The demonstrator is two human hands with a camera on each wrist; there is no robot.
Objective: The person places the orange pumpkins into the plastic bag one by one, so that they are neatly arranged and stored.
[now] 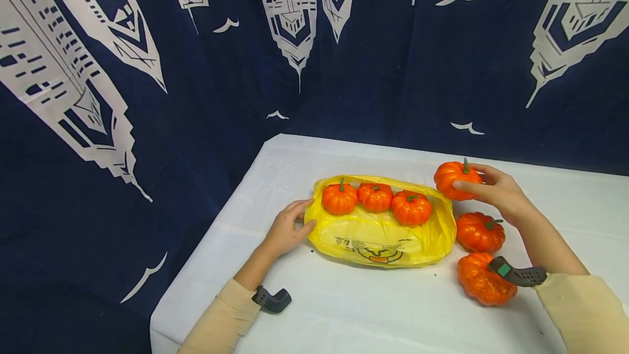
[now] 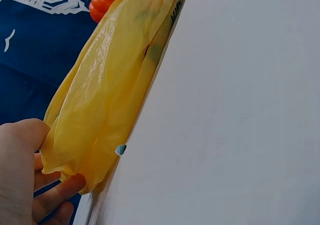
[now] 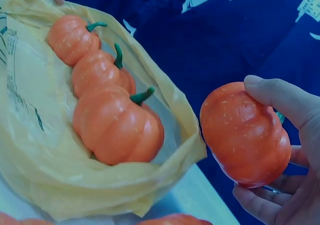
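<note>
A yellow plastic bag [image 1: 378,236] lies on the table with its mouth spread open, and three small orange pumpkins [image 1: 375,197] sit in a row inside it. My left hand [image 1: 290,228] holds the bag's left end; in the left wrist view the thumb and fingers [image 2: 60,192] pinch the yellow film. With my right hand [image 1: 501,193] I grip another pumpkin [image 1: 457,180] between thumb and fingers, raised beside the bag's right rim. Its green stem points up in the head view. Seen from the right wrist, this pumpkin [image 3: 245,135] is right at the bag's edge.
Two more pumpkins rest on the white table [image 1: 393,310] right of the bag: one [image 1: 480,232] close against it, the other [image 1: 484,283] nearer me, partly behind my right wristband [image 1: 521,273]. A dark blue curtain [image 1: 368,97] with white buildings hangs behind the table.
</note>
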